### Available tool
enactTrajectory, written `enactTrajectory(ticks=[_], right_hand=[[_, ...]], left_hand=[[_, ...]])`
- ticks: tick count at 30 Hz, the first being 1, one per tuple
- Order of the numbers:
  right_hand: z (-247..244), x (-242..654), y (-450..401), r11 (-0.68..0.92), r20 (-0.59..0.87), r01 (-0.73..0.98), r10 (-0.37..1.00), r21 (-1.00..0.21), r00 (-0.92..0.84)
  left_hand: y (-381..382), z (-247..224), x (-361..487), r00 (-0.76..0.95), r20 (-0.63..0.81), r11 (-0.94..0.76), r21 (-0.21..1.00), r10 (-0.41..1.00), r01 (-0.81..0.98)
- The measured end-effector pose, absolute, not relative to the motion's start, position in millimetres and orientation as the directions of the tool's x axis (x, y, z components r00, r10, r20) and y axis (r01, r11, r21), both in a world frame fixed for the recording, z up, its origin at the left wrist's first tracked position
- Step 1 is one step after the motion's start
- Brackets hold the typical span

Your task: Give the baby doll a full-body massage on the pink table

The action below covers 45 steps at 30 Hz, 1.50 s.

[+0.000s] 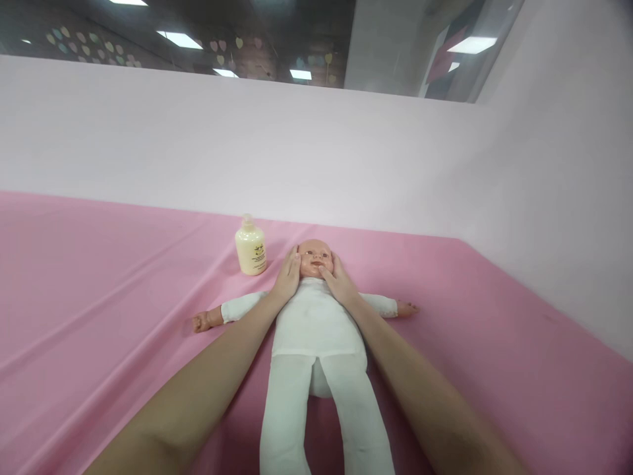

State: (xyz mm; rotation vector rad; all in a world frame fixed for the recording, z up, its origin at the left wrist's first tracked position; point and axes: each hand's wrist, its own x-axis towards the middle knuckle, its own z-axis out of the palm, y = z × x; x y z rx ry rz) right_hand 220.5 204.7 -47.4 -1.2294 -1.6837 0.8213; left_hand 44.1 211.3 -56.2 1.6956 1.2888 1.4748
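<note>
A baby doll [316, 323] with a cloth body lies on its back, arms stretched out to both sides and legs toward me. My left hand [287, 276] cups the left side of its head, fingers together along the cheek. On the other side, my right hand [340, 280] holds the head too, its thumb resting beside the doll's mouth. The fingertips of both hands are partly hidden around the head. Left of the head stands a pale yellow pump bottle [251, 249] with dark print, apart from my hands.
Pink cloth [123, 284] covers the surface beneath the doll, with creases on the left. A white wall [208, 145] rises behind it and on the right. Above the wall, a window [277, 39] shows lights and heart-shaped decorations.
</note>
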Motion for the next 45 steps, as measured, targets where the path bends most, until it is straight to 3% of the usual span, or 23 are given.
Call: enactTrajectory(ticks=[25, 45], right_hand=[[-53.3, 223.0, 209.9, 0.293, 0.257, 0.387, 0.956, -0.874, -0.144], [-51.1, 221.3, 209.0, 0.269, 0.266, 0.3, 0.963, -0.915, -0.051]], left_hand=[[205.1, -47.1, 45.4, -0.016, 0.428, -0.388, 0.834, 0.904, 0.392], [210.8, -53.4, 43.0, -0.045, 0.392, -0.364, 0.887, 0.919, 0.284]])
